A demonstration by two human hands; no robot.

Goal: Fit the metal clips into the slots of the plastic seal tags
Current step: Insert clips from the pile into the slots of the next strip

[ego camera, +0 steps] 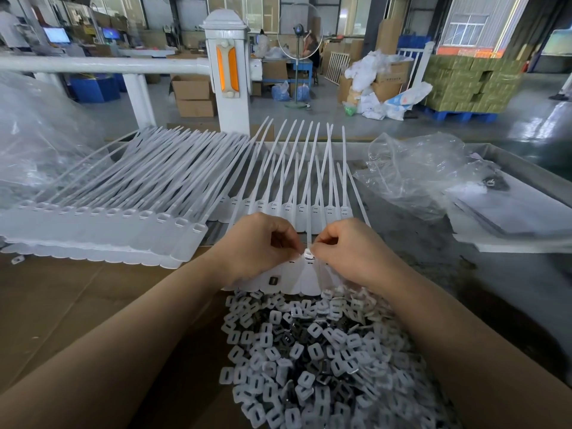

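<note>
Factory hall seen beyond a worktable.
A white railing post [227, 72] is set at upper centre; cardboard boxes [193, 96] are stacked on the grey concrete floor [325, 116], and windows [467, 27] are seen upper right.

Crumpled clear plastic bag [414, 171] far right of hands; brown cardboard sheet [62, 305] under left forearm; white fence post [229, 72] far ahead; standing fan [299, 29] behind.

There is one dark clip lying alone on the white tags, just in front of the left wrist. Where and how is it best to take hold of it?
Probably by its two outer side edges, pinched between thumb and forefinger, coming straight down from above. The dark clip lies flat on the white tags with bare tag around it, so the fingers have room there. The left hand is nearest.
</note>
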